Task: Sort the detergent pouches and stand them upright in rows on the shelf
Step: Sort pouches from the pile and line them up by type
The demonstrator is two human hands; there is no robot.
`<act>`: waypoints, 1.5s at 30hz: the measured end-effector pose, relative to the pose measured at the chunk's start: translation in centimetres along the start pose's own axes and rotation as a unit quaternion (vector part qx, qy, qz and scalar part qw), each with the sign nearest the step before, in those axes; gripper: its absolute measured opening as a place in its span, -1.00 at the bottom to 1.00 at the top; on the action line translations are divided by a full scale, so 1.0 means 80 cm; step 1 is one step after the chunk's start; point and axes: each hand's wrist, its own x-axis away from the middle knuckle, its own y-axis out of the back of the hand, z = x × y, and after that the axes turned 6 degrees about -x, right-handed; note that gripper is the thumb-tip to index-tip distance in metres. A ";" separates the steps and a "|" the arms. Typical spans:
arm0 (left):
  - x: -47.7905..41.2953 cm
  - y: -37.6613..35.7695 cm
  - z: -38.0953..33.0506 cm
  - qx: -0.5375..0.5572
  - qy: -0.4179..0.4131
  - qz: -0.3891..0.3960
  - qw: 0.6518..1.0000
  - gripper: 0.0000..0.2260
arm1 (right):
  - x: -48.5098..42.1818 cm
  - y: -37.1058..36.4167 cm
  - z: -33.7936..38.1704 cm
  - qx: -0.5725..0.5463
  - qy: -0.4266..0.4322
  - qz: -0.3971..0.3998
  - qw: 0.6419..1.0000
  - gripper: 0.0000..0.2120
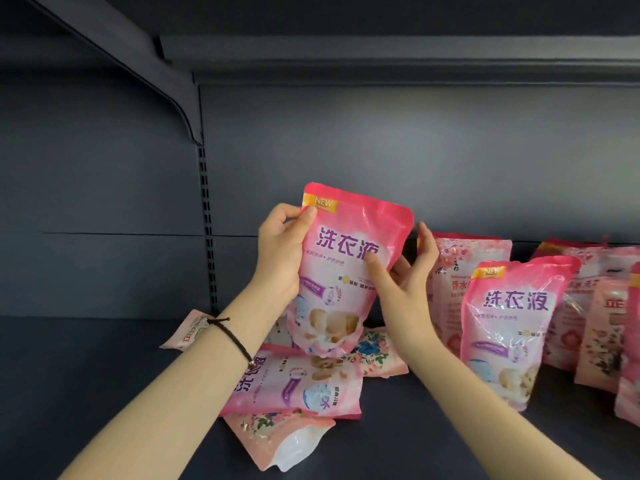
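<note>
I hold a bright pink detergent pouch point(341, 268) upright in the air above the dark shelf point(86, 368). My left hand point(280, 251) grips its upper left edge and my right hand point(405, 271) grips its right side, thumb on the front. Below it several pouches lie flat in a loose pile: a same-design pink one point(294, 382), a pale floral one point(280, 434) at the front, another floral one point(377, 351) behind. To the right a matching pink pouch point(509, 327) stands upright, with paler pink pouches point(460, 265) standing behind it.
More pale pink pouches point(602, 327) stand at the far right edge. One small pale pouch point(187, 330) lies behind my left wrist. A slotted upright point(207, 230) and a bracket point(173, 95) hold the shelf above. The shelf's left part is bare dark board.
</note>
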 end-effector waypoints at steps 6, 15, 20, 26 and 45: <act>0.041 -0.038 -0.003 0.021 0.019 0.051 0.998 -0.88 | 0.049 0.038 0.018 0.122 0.164 -0.008 0.979 -0.37; 0.114 -0.128 0.008 0.102 0.024 0.088 0.991 -0.88 | 0.059 0.150 0.077 0.243 0.130 -0.055 0.960 -0.65; 0.151 -0.171 0.031 0.103 0.050 0.085 0.990 -0.87 | 0.060 0.209 0.099 0.218 0.086 -0.033 0.972 -0.63; 0.187 -0.202 0.054 0.107 0.062 0.030 0.992 -0.87 | 0.064 0.255 0.099 0.219 0.046 0.004 0.975 -0.60; 0.260 -0.149 0.096 -0.240 0.005 0.232 0.943 -0.16 | 0.108 0.315 0.079 0.231 -0.155 0.241 0.930 -0.06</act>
